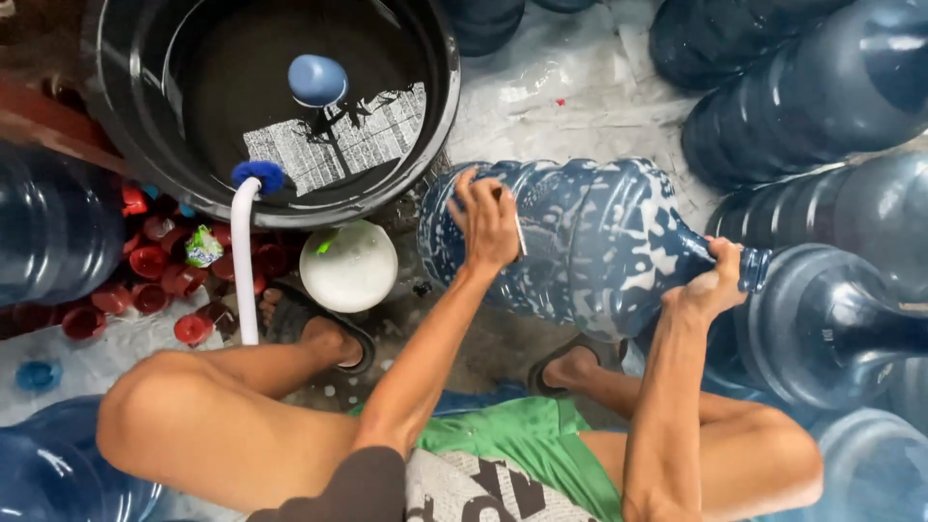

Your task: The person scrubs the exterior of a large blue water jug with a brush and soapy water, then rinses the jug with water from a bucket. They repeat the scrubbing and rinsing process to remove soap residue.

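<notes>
We steady a large blue water jug (590, 246) lying on its side on the wet floor, just right of the black tub (145, 145). Our left hand (486, 224) presses on the soapy jug body near its base, fingers clenched around a small object we cannot identify. Our right hand (715, 280) grasps the jug neck, fingers closed around it. A white hose (245, 261) hangs over the tub rim. Red caps (155, 261) lie at the left. More blue jugs (822, 87) stand at the far right.
</notes>
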